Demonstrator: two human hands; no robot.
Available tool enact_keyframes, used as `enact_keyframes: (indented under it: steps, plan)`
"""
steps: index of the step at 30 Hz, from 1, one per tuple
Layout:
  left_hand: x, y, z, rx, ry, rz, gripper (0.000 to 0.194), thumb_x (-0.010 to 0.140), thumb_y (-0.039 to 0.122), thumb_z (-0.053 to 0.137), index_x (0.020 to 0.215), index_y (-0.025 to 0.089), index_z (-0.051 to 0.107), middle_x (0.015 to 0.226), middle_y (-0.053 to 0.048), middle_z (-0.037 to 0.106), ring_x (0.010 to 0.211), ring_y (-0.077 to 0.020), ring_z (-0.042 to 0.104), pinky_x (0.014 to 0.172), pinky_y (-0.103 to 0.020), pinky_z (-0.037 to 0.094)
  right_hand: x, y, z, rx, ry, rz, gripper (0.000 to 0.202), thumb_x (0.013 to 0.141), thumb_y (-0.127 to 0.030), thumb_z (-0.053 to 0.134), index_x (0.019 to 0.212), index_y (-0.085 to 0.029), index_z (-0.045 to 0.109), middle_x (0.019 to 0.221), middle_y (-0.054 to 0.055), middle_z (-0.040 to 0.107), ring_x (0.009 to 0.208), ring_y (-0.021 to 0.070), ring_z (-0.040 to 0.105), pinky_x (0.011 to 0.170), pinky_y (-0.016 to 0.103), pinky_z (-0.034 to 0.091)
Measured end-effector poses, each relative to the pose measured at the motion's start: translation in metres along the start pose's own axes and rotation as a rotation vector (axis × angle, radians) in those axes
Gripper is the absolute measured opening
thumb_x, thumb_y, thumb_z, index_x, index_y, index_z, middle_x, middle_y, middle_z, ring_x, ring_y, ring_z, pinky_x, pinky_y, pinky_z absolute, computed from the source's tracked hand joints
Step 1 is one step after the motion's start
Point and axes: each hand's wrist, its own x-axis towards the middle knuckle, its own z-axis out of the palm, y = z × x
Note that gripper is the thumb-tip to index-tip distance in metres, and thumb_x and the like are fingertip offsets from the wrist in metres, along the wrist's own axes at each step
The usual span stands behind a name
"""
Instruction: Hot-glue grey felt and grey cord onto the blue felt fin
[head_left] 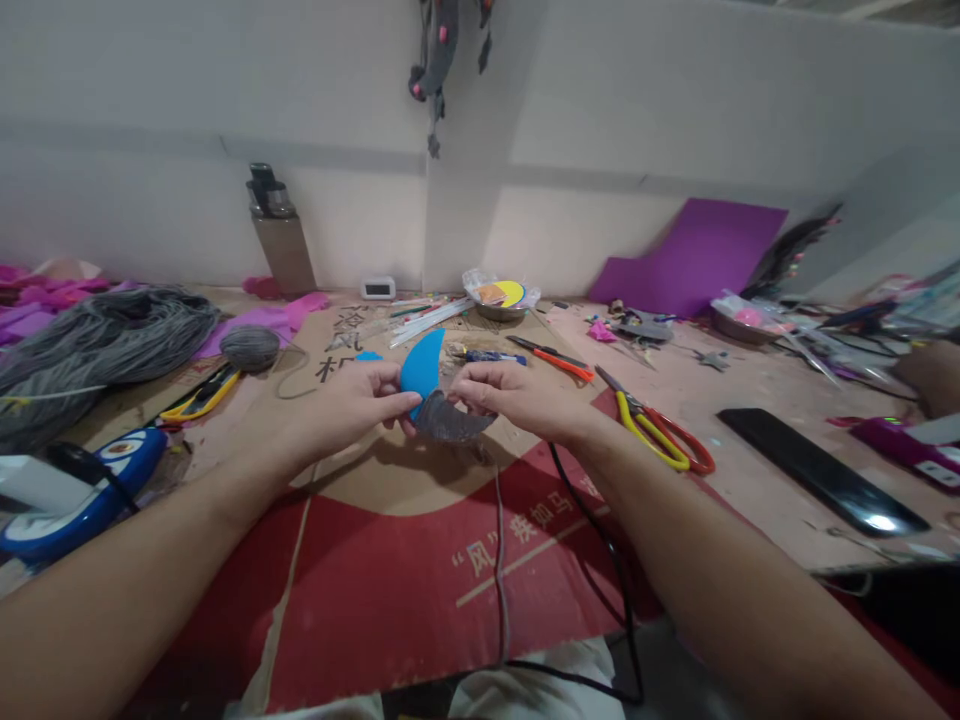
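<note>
A crescent moon shape (pixel 421 372) hangs between my two hands, its upper half bare and blue. Its lower half is wrapped in grey yarn (pixel 454 425). My left hand (pixel 360 405) is closed on the crescent's left edge, thumb in front. My right hand (pixel 506 395) is pinched at the inner curve, on the yarn; the exact grip is partly hidden by the fingers. From the wrapped part a single yarn strand (pixel 500 540) drops over the front of the cardboard toward my lap.
Red-and-tan cardboard (pixel 375 570) lies beneath my hands. To the right are scissors (pixel 660 430), orange-handled snips (pixel 559 360) and a black phone (pixel 821 470). A yarn ball (pixel 250 347), yellow cutter (pixel 201 395) and grey skein (pixel 112 340) lie left. Another person's hand (pixel 934 375) is at far right.
</note>
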Motion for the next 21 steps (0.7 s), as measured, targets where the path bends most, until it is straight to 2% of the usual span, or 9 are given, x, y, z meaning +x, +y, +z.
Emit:
enact_keyframes:
  steps: [4,8,13,21]
  plan:
    - [0.000,0.000,0.001,0.001,-0.012,-0.068,0.015,0.081,0.031,0.061,0.078,0.016,0.063,0.066,-0.003,0.072,0.061,-0.0161,0.065,0.061,-0.026,0.048,-0.002,-0.005,-0.003,-0.029,-0.004,0.012,0.026,0.085,-0.042,0.062,0.077,-0.017,0.058,0.069,-0.002,0.053,0.064,0.0105,0.050,0.061,0.024,0.040]
    - [0.000,0.001,0.003,0.012,-0.026,-0.084,0.014,0.080,0.030,0.062,0.078,0.016,0.064,0.067,-0.003,0.072,0.062,-0.0159,0.065,0.062,-0.026,0.048,0.000,-0.005,0.002,-0.160,0.126,-0.088,0.021,0.086,-0.033,0.062,0.074,-0.017,0.061,0.069,-0.001,0.056,0.066,0.0110,0.049,0.065,0.026,0.039]
    - [0.000,0.003,0.005,0.006,-0.040,-0.093,0.015,0.079,0.031,0.062,0.081,0.016,0.065,0.067,-0.003,0.072,0.062,-0.0167,0.065,0.062,-0.027,0.048,0.002,-0.004,0.009,-0.320,0.294,-0.181,0.023,0.089,-0.032,0.059,0.072,-0.017,0.062,0.071,0.000,0.059,0.068,0.0119,0.050,0.066,0.026,0.038]
    - [0.001,-0.006,0.003,-0.054,-0.100,-0.048,0.021,0.082,0.035,0.062,0.088,0.016,0.067,0.070,-0.004,0.073,0.065,-0.0173,0.066,0.066,-0.028,0.048,0.000,-0.004,0.012,-0.406,0.371,-0.237,0.025,0.089,-0.033,0.058,0.072,-0.016,0.065,0.069,0.001,0.062,0.065,0.0115,0.052,0.062,0.025,0.038]
